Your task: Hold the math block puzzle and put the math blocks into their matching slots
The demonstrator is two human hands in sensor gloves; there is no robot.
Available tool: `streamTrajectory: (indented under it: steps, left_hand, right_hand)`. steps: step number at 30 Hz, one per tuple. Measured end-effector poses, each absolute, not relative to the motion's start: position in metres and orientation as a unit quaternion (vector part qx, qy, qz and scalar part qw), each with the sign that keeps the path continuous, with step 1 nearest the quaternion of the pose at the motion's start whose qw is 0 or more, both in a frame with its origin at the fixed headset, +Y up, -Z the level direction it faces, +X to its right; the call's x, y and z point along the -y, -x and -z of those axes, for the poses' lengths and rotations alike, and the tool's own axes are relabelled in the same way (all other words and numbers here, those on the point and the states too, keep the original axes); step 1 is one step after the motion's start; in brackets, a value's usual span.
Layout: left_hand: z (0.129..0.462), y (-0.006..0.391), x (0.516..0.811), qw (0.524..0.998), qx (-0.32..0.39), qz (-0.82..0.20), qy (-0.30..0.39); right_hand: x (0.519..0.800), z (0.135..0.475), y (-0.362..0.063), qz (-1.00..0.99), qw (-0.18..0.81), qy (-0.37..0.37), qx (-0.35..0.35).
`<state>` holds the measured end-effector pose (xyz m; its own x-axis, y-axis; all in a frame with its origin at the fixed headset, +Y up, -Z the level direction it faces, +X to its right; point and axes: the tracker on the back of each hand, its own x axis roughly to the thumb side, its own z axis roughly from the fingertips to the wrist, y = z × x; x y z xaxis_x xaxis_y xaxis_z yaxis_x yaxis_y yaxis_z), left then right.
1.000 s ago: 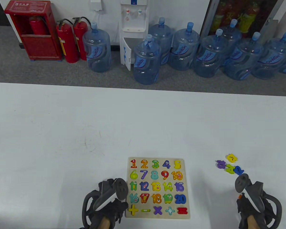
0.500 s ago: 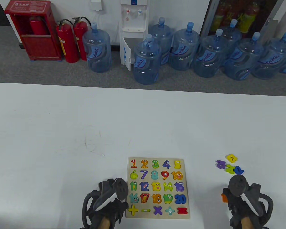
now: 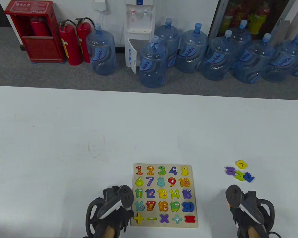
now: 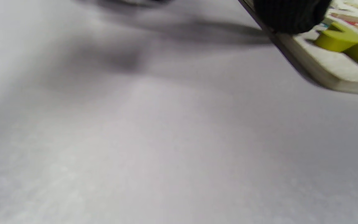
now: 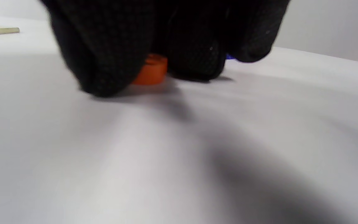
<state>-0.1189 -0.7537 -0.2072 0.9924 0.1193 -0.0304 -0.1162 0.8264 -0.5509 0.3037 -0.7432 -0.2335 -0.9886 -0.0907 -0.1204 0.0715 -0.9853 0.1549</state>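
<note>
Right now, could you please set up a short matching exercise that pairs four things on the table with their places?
Things:
1. square wooden number puzzle board
2. small orange block
3. loose cluster of yellow, purple, green and blue foam numbers
4. yellow-green plus-sign piece

Places:
A. under the right hand's fingers
B. board's near-left corner
C. far side of the right hand
D. right of the left hand

Pairs: 1-D, 2-A, 3-C, 4-B

1 high camera overlooks the table (image 3: 64, 124); 2 low wrist cameras skim it.
</note>
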Motion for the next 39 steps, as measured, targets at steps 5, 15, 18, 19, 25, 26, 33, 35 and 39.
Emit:
streamTrajectory:
  steps: [5, 15, 18, 19, 25, 26, 33, 35, 39]
  left_hand:
    - [0.207, 0.119, 0.754, 0.956, 0.003, -0.062, 0.288]
    - [0.208, 0.119, 0.754, 0.955, 0.002, -0.064, 0.290]
    - [0.208, 0.119, 0.754, 0.955, 0.003, -0.062, 0.290]
    - [0.208, 0.119, 0.754, 0.955, 0.002, -0.063, 0.290]
    - [0.208, 0.118, 0.754, 0.955, 0.003, -0.061, 0.291]
    - [0.208, 0.118, 0.754, 0.955, 0.003, -0.061, 0.292]
    - [0.207, 0.115, 0.758, 0.947, 0.015, -0.068, 0.313]
    - [0.207, 0.114, 0.759, 0.946, 0.021, -0.072, 0.315]
    - [0.207, 0.112, 0.761, 0.943, 0.026, -0.070, 0.324]
  right_hand:
    - [0.744, 0.232, -0.298, 0.995, 0.043, -0.047, 0.074]
    - [0.732, 0.228, -0.231, 0.997, 0.049, 0.057, 0.020]
    - [0.727, 0.223, -0.195, 0.993, 0.058, 0.105, 0.002]
    - [0.726, 0.222, -0.187, 0.992, 0.061, 0.113, -0.002]
    - [0.720, 0.220, -0.131, 0.985, 0.036, 0.170, -0.001]
    - [0.720, 0.219, -0.120, 0.983, 0.035, 0.178, 0.001]
    - [0.726, 0.216, -0.080, 0.977, 0.028, 0.210, 0.016]
    - [0.729, 0.217, -0.076, 0.977, 0.031, 0.210, 0.020]
    - [0.740, 0.210, -0.072, 0.973, 0.060, 0.222, 0.013]
